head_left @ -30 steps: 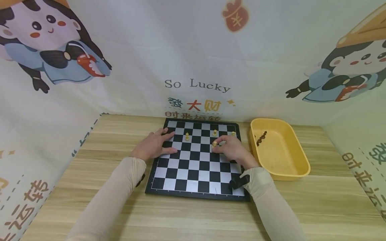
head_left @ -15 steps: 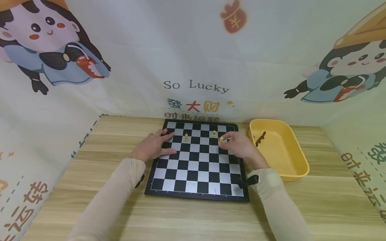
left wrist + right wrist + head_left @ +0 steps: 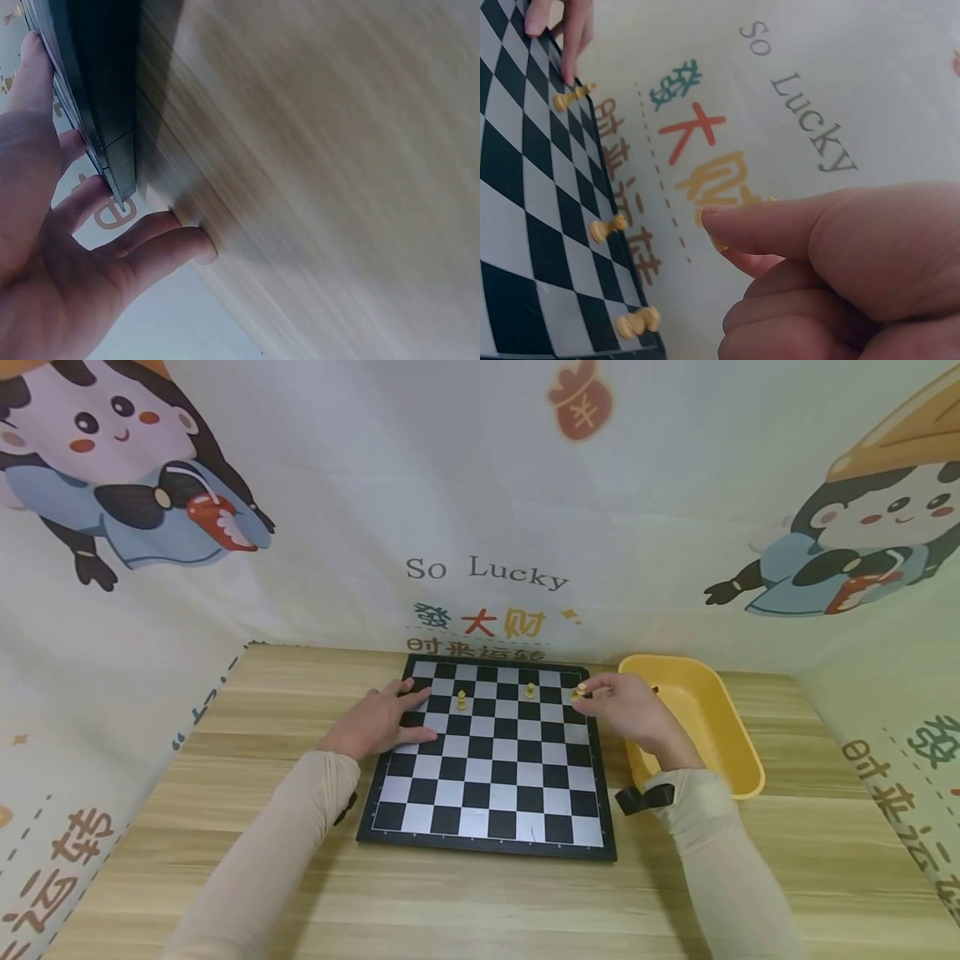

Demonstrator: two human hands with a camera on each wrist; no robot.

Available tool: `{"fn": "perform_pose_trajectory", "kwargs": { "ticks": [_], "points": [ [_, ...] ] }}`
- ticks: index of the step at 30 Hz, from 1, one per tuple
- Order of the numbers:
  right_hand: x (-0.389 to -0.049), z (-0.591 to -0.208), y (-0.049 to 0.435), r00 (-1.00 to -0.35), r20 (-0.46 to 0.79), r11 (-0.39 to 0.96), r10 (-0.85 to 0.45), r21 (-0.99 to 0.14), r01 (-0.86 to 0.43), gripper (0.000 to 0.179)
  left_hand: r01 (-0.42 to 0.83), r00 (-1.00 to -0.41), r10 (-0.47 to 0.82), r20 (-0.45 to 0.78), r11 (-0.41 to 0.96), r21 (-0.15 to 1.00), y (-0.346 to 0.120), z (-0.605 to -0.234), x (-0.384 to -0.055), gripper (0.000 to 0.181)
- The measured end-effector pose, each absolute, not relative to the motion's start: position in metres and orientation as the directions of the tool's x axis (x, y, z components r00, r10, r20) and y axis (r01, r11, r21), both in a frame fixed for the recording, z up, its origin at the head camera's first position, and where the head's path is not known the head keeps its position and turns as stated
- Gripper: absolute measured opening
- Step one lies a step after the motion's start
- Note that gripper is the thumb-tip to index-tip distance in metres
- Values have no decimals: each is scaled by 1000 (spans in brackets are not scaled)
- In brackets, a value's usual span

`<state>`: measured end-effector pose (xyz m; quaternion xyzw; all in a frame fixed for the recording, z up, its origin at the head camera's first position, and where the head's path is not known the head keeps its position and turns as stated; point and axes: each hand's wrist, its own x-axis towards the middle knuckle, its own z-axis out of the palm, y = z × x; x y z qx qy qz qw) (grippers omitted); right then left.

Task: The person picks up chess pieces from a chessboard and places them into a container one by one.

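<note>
1 yellow pawn (image 3: 579, 691), pinched in the right hand (image 3: 626, 714) fingers, has moved toward the yellow tray (image 3: 716, 727); left hand (image 3: 378, 720) flat.

We are seeing the right hand (image 3: 626, 714) covering part of the yellow tub (image 3: 712, 735), so its contents are staying hidden in the head view. In the right wrist view the fingers (image 3: 780, 225) are hiding most of a small yellow piece (image 3: 720, 244), and we cannot tell its kind. The left wrist view is showing the table (image 3: 337, 165) blurred and the chessboard (image 3: 97, 90) only edge-on.
</note>
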<state>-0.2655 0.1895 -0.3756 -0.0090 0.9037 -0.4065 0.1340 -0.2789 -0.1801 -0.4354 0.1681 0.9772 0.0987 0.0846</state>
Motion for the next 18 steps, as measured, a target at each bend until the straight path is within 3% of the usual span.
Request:
{"fn": "perform_pose_trajectory", "kwargs": {
  "ticks": [8, 18],
  "points": [
    [-263, -368, 210, -972, -193, 661, -137, -749, 56, 44, 300, -933, 334, -136, 928, 222, -180, -437, -279, 88],
    [-269, -360, 235, -974, -188, 673, -126, -737, 55, 36, 307, -932, 340, -128, 926, 219, -180, -438, -280, 88]
  ]
}}
